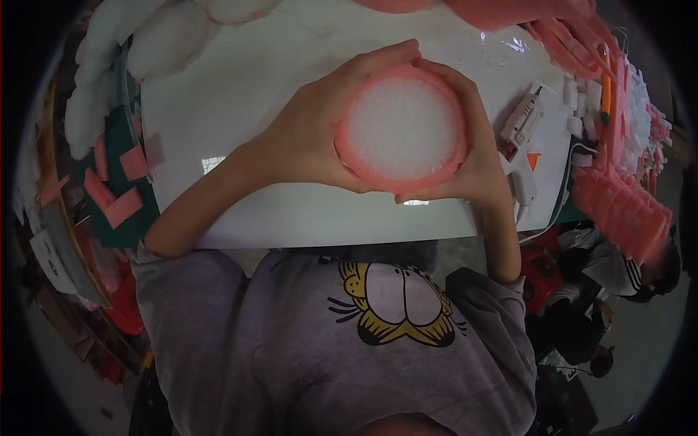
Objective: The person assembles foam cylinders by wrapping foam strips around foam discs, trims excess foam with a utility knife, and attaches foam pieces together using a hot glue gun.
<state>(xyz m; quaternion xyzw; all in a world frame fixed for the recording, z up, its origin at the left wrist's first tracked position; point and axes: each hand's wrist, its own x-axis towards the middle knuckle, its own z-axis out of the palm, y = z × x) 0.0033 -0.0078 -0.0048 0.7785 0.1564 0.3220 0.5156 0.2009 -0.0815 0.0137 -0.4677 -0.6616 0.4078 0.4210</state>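
Note:
Between both hands is a round piece of white foam (403, 127) with a pink foam band (407, 184) wrapped around its edge. Its white, grainy face is turned up toward me. My left hand (320, 131) is curved round the left side, thumb near the bottom edge and fingers reaching over the far edge. On the opposite side, my right hand (486, 149) grips the piece, its fingers along the far right rim. The fingertips of both hands come close together at the far edge. A white glue gun (523, 120) lies on the table just right of my right hand.
The white table (240, 80) has white foam rolls (171, 40) at back left and pink foam sheets (509, 13) at back right. Pink foam scraps (123, 207) lie at left. Pink strips (618, 207) are stacked at right. A person (611, 261) is beyond, lower right.

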